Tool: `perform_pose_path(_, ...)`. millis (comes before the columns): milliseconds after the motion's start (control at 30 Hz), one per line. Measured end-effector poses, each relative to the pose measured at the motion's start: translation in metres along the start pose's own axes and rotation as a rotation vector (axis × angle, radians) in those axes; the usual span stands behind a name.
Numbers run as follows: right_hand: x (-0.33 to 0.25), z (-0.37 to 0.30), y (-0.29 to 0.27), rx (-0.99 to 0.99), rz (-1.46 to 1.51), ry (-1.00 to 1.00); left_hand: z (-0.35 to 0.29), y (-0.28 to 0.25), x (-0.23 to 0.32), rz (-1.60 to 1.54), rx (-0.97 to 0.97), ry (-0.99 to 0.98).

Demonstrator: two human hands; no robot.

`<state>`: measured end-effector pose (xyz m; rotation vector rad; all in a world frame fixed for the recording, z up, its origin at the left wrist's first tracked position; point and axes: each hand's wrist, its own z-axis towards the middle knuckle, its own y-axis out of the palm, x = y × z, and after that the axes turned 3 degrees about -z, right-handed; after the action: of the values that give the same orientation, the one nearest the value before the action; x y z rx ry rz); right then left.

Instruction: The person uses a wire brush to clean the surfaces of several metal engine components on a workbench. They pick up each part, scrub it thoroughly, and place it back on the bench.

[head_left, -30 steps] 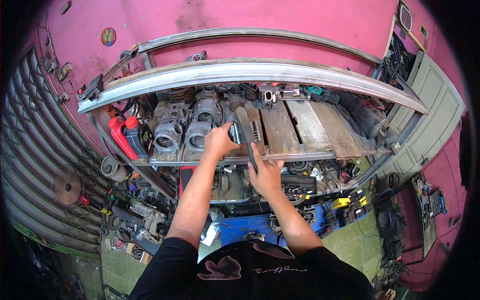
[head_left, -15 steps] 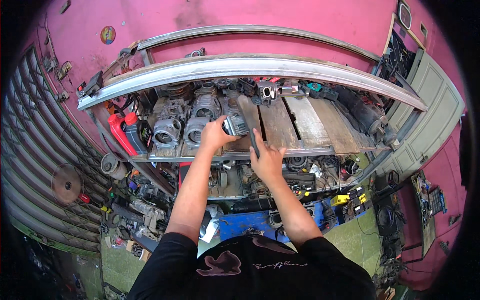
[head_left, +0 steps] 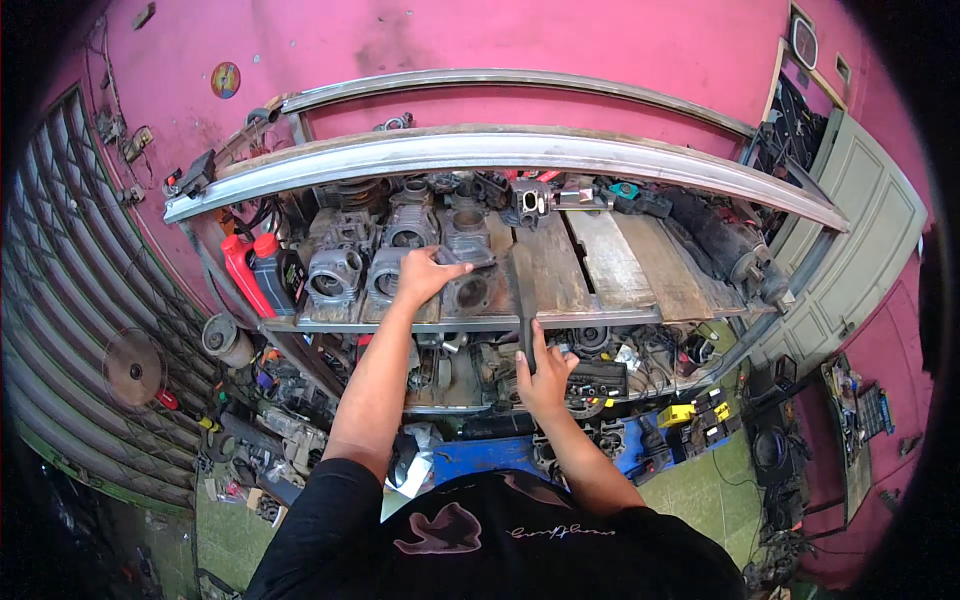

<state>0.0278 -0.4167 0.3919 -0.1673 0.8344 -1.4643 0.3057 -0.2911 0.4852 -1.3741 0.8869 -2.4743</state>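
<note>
My left hand (head_left: 425,278) grips a grey metal engine part (head_left: 476,256) by its side, low over the shelf among a row of cylinder blocks. The part is blurred, and whether it touches the shelf is hard to tell. My right hand (head_left: 545,380) is closed around the lower end of a long, flat, dark tool (head_left: 525,290), which points away from me. Its exact kind does not show clearly. Beside my left hand stand a round-bored engine block (head_left: 335,277) and a finned cylinder block (head_left: 408,228).
Wooden boards (head_left: 555,262) form the shelf top, under a metal rail (head_left: 510,150). Red and black oil bottles (head_left: 276,272) stand at the left end. A dark cylindrical part (head_left: 720,235) lies at the right. Below, several loose parts fill a lower shelf (head_left: 450,380).
My left hand has lowered the engine part from mid-air toward the row of blocks. My right hand has drawn the tool back toward me and slightly right, away from the part.
</note>
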Motion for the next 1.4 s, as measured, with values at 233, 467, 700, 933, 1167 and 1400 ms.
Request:
perform_pose_path(233,0.007,0.014,0.012,-0.054,-0.049,-0.017,0.013,0.026,-0.020,-0.352,-0.171,-0.282)
perform_pose_path(467,0.011,0.044,0.022,-0.030,-0.098,-0.070,0.019,0.040,-0.028,-0.339,-0.221,-0.278)
perform_pose_path(700,0.033,-0.072,0.048,-0.153,-0.123,-0.102,0.018,0.045,-0.024,-0.369,-0.228,-0.256)
perform_pose_path(933,0.001,0.022,0.045,-0.057,-0.100,-0.065,0.010,0.036,-0.037,-0.322,-0.134,-0.244)
perform_pose_path(1167,0.003,-0.017,0.060,0.019,-0.094,-0.106,-0.004,0.034,-0.012,-0.218,-0.027,-0.217)
perform_pose_path(1400,-0.027,0.003,0.056,-0.051,-0.002,0.005,-0.020,0.035,0.001,-0.331,0.052,-0.211)
